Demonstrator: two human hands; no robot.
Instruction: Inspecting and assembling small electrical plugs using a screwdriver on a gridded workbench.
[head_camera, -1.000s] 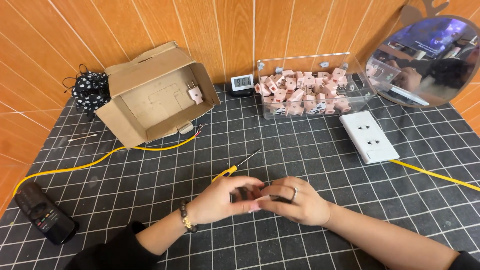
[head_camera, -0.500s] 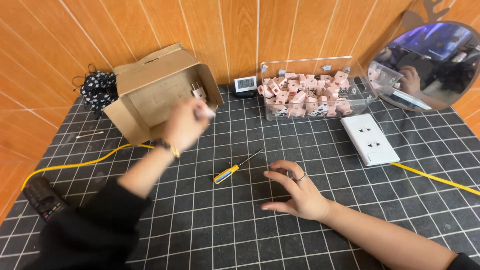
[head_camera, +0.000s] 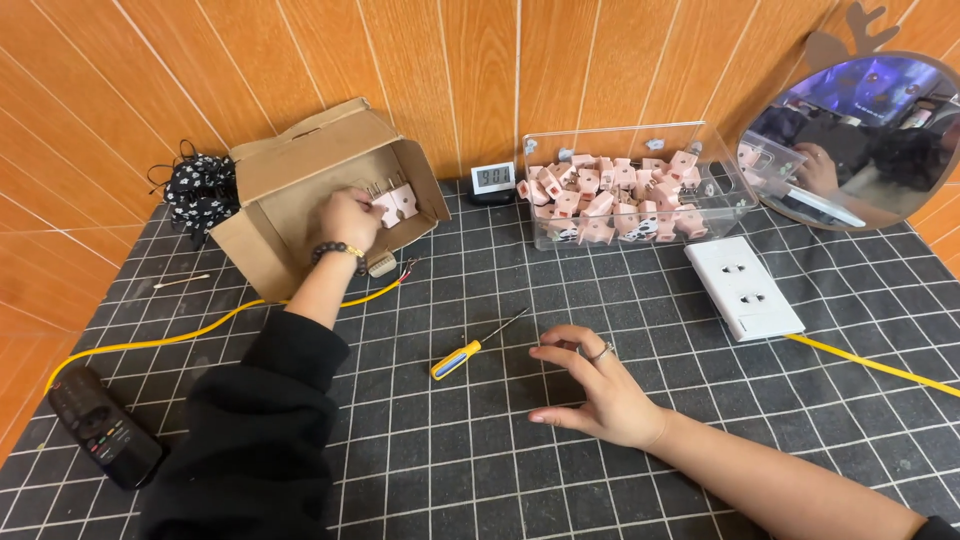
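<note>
The left hand (head_camera: 348, 217), joined with the right a second ago, is now reached into the cardboard box (head_camera: 300, 165), fingers closed around a pink plug (head_camera: 398, 203) (grip partly hidden); the right hand (head_camera: 592, 385) is rested open by the screwdriver (head_camera: 473, 346)

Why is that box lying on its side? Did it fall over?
The cardboard box lies tipped with its opening facing sideways; the left hand reaches inside. Whether it fell can't be told. Nothing looks spilled or broken.
</note>
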